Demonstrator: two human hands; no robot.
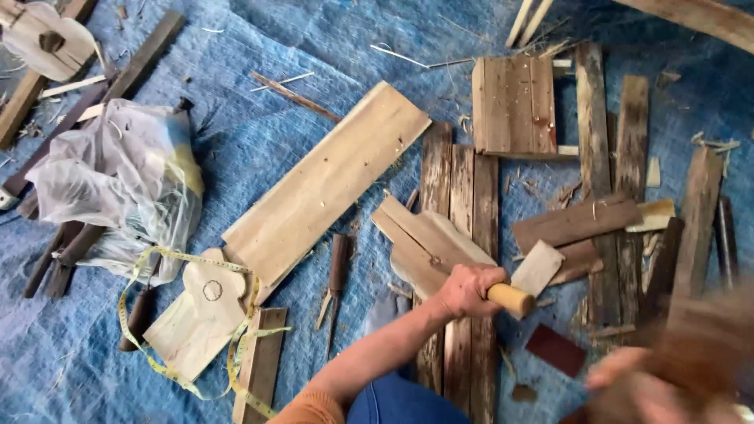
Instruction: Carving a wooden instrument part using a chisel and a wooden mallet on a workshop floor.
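My left hand (465, 289) is closed around the round pale wooden handle of a tool (511, 299). The tool's flat light-coloured head (538, 267) rests over the weathered planks (459, 204) laid side by side on the blue tarp. My forearm reaches in from the bottom, with an orange sleeve. My right hand (624, 385) is a motion blur at the lower right, with a blurred brown wooden thing (699, 345) against it. Whether it grips that thing is unclear.
A wide pale board (326, 184) lies diagonally at centre. A chisel (338, 271), a flower-shaped wood cutout (212, 292), a yellow tape measure (157, 259) and a crumpled plastic bag (118, 180) are to the left. Boards and offcuts (514, 102) crowd the right, beside a dark red block (555, 349).
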